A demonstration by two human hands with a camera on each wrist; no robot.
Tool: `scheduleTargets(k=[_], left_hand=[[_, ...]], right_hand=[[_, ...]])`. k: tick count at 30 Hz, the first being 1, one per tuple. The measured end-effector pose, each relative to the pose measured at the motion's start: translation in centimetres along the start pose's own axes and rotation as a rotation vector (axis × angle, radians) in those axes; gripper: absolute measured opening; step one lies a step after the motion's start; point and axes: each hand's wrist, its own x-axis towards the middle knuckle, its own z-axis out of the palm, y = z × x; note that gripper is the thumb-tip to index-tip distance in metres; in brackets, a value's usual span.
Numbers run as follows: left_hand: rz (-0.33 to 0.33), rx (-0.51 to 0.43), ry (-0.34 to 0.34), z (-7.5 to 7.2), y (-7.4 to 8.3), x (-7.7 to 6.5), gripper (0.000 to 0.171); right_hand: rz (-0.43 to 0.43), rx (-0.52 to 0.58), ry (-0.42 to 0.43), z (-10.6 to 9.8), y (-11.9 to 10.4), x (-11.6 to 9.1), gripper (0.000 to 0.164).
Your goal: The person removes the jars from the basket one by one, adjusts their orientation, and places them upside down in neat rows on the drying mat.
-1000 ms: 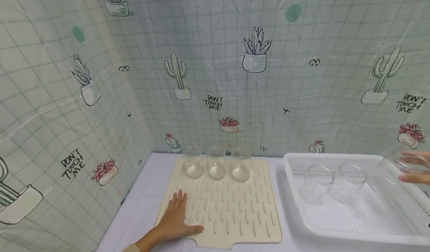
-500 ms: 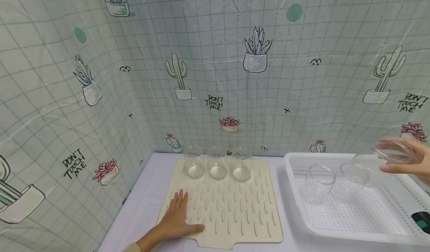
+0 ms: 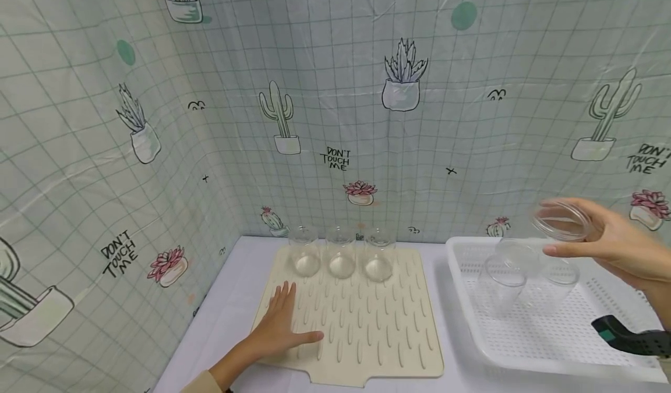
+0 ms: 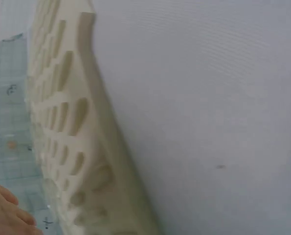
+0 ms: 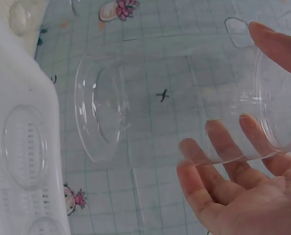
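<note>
My right hand [image 3: 613, 236] grips a clear drinking cup [image 5: 160, 103], tilted and held above the white basket, with fingers and thumb around its rim end. Below it, two more clear cups, a left one [image 3: 504, 279] and a right one [image 3: 560, 276], stand in the basket. At the near left of the cream ridged drying mat [image 3: 382, 346], my left hand [image 3: 278, 326] lies with fingers spread and nothing in its grasp. In the left wrist view only part of a hand [image 4: 8, 215] shows, beside the mat's edge [image 4: 101, 98]. Three clear cups [image 3: 341, 259] stand in a row on the mat's far end.
The white perforated basket [image 3: 472, 323] stands to the right of the mat on a white tablecloth [image 3: 209, 323]. A cactus-print curtain [image 3: 335, 119] hangs behind and along the left. A black wrist-camera mount [image 3: 624, 337] juts out below my right forearm.
My right hand has carried the held cup leftward and slightly up, from the basket's right side to above its back. My left hand has shifted slightly upward and right over the mat.
</note>
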Motion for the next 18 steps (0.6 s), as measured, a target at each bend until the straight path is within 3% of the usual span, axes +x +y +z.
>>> scheduleTargets(k=[7,13,18], left_hand=[[0.032,-0.063,-0.004,-2.0,2.3,0.5,0.115],[0.045,-0.201,0.006,-4.0,4.6,0.6,0.107],[0.07,-0.346,-0.007,-4.7,6.9,0.9,0.099]], right_hand=[[-0.054,0.137,-0.027,2.6,-3.4,1.3,0.072],[-0.118,0.214,-0.064,5.3,-5.6,2.6,0.069],[-0.141,0.263,-0.082,7.3,-6.6,3.1,0.069]])
